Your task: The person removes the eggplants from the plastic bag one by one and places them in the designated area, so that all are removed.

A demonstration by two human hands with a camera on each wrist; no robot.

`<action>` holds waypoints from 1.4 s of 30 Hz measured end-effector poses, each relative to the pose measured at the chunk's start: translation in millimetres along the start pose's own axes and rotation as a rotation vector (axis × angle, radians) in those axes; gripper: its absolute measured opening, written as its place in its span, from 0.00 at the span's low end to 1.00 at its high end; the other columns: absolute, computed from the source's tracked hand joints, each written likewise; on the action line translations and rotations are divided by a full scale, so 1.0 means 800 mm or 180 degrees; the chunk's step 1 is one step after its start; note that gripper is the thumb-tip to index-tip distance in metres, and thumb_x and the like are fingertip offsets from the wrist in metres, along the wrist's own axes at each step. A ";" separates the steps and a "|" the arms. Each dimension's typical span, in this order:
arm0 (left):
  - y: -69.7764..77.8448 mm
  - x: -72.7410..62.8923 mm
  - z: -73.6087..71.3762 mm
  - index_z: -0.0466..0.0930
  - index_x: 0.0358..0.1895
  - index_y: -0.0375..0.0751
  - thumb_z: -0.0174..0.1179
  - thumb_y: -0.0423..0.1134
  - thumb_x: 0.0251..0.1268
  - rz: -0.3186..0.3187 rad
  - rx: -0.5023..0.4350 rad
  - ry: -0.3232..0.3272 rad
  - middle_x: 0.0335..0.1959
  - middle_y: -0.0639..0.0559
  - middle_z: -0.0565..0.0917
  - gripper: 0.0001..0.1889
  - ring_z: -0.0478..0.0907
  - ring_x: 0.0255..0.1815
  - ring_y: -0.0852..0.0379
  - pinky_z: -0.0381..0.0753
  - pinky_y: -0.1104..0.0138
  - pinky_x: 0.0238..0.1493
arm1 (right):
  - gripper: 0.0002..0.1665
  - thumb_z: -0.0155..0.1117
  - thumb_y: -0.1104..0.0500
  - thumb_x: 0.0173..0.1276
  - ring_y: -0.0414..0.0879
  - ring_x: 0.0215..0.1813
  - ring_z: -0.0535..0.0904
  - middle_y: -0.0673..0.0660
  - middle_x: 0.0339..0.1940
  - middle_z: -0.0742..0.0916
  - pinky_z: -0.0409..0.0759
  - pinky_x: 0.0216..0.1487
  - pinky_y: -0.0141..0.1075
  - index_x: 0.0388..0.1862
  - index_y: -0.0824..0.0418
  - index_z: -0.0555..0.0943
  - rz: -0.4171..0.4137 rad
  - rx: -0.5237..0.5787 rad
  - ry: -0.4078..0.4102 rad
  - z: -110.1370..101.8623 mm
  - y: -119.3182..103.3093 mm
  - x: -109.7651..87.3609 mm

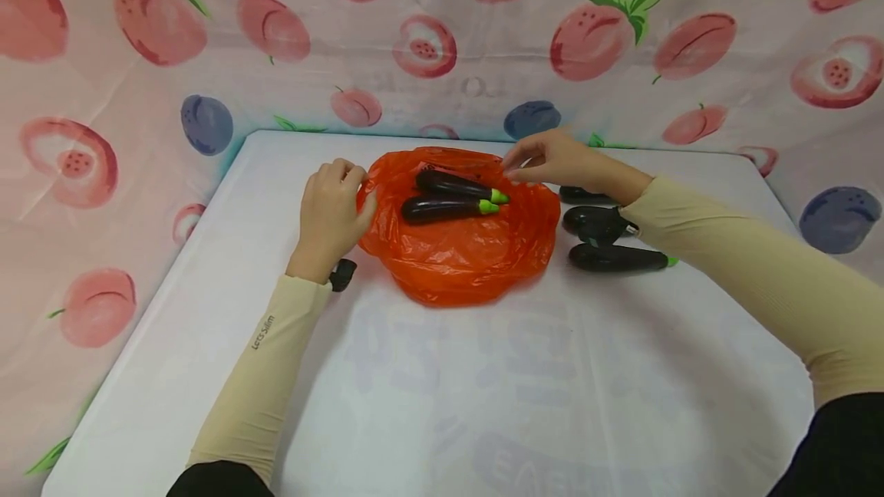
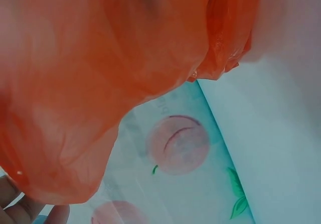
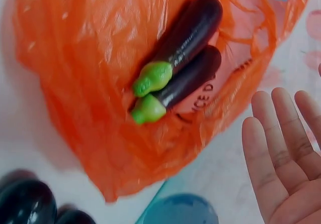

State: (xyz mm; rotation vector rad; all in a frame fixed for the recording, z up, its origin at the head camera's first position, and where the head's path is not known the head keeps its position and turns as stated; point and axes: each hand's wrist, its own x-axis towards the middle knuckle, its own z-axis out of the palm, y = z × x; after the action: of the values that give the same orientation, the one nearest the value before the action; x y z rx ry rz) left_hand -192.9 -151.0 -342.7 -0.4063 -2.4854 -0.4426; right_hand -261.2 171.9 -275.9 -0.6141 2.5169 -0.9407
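Observation:
An orange plastic bag (image 1: pixel 456 259) lies spread on the white table, its mouth facing up. Inside it two dark eggplants (image 1: pixel 442 209) with bright green stem ends lie side by side. My left hand (image 1: pixel 331 209) holds the bag's left rim; in the left wrist view, its fingertips (image 2: pixel 59 215) show at the bag's edge. Over the bag's right far rim hovers my right hand (image 1: pixel 562 163), fingers extended. The right wrist view shows that palm (image 3: pixel 291 169) with nothing in it, apart from the bag.
More dark eggplants (image 1: pixel 615 258) lie right of the bag, partly covered by the right forearm. A small black device (image 1: pixel 342 274) sits at the left wrist. Behind the table (image 1: pixel 483 382) hangs a fruit-print cloth (image 1: pixel 476 44).

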 end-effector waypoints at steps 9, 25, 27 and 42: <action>0.000 0.000 0.002 0.77 0.37 0.32 0.56 0.35 0.60 0.0050 -0.0026 0.0021 0.37 0.38 0.77 0.08 0.72 0.38 0.41 0.73 0.53 0.43 | 0.17 0.62 0.59 0.64 0.55 0.50 0.81 0.63 0.49 0.84 0.79 0.52 0.46 0.51 0.66 0.79 -0.0114 0.0244 -0.0219 0.032 0.002 0.037; -0.001 -0.007 -0.001 0.78 0.36 0.33 0.56 0.35 0.59 0.0040 -0.0019 0.0055 0.36 0.39 0.77 0.08 0.72 0.37 0.42 0.73 0.53 0.43 | 0.19 0.62 0.61 0.64 0.52 0.50 0.81 0.63 0.50 0.84 0.78 0.55 0.41 0.53 0.67 0.78 0.0074 0.0252 -0.0277 0.070 0.027 0.082; -0.002 -0.005 -0.001 0.78 0.36 0.33 0.56 0.36 0.59 0.0042 -0.0017 0.0069 0.36 0.39 0.77 0.08 0.72 0.36 0.42 0.73 0.53 0.42 | 0.19 0.62 0.62 0.64 0.52 0.51 0.81 0.64 0.52 0.83 0.78 0.57 0.42 0.54 0.67 0.77 0.0077 0.0263 -0.0275 0.069 0.027 0.084; -0.004 -0.003 -0.001 0.77 0.36 0.33 0.56 0.35 0.59 0.0047 -0.0049 0.0055 0.36 0.38 0.77 0.07 0.72 0.37 0.41 0.73 0.53 0.42 | 0.21 0.61 0.63 0.65 0.52 0.46 0.82 0.66 0.53 0.83 0.81 0.45 0.40 0.55 0.69 0.76 0.0188 0.0314 -0.0394 0.073 0.033 0.083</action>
State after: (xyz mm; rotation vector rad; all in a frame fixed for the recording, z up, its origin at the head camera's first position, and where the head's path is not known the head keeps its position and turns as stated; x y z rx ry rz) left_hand -191.6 -154.8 -344.1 -0.4251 -2.4622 -0.4576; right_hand -294.5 124.9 -348.1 -0.5471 2.3517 -0.9683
